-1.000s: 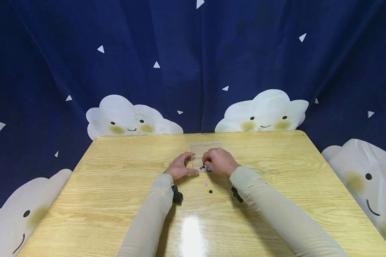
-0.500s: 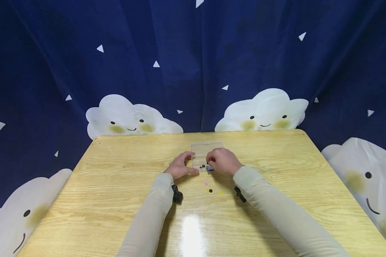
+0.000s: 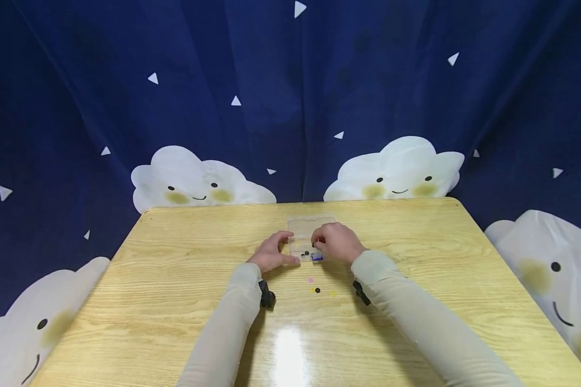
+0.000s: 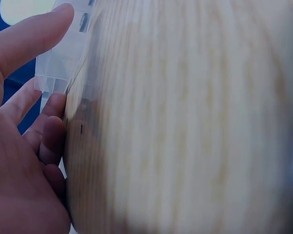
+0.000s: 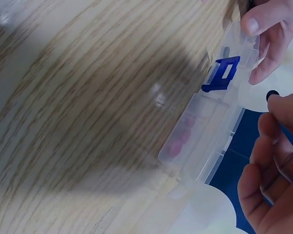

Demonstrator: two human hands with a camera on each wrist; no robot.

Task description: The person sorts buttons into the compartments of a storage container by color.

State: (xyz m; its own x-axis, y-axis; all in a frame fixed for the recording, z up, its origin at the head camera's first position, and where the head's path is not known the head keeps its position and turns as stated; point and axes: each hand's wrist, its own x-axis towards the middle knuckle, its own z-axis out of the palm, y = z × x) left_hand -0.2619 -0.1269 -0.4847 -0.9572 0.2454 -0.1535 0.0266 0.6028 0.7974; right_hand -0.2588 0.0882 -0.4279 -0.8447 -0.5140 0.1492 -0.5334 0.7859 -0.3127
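A clear plastic compartment box (image 3: 300, 244) with a blue latch (image 5: 222, 74) lies with its lid raised at the back. My left hand (image 3: 271, 252) holds its left end, thumb at the front and fingers at the back; in the left wrist view, the fingers curl near the box's corner. Over the box's right part, my right hand (image 3: 336, 243) pinches a small round black piece (image 5: 272, 93), perhaps a button, between thumb and fingertip. Several black pieces (image 3: 306, 253) sit in a front compartment left of the latch. Pink pieces (image 5: 178, 142) fill part of another compartment.
On the wooden table (image 3: 184, 301), in front of the box, lie a pink piece (image 3: 311, 280), a black round piece (image 3: 317, 290) and yellow pieces (image 3: 333, 294). A dark blue curtain (image 3: 213, 48) with white clouds hangs behind the table's far edge.
My right hand has shifted slightly right across the box, bringing the black piece along and uncovering the blue latch. My left hand keeps its place on the box.
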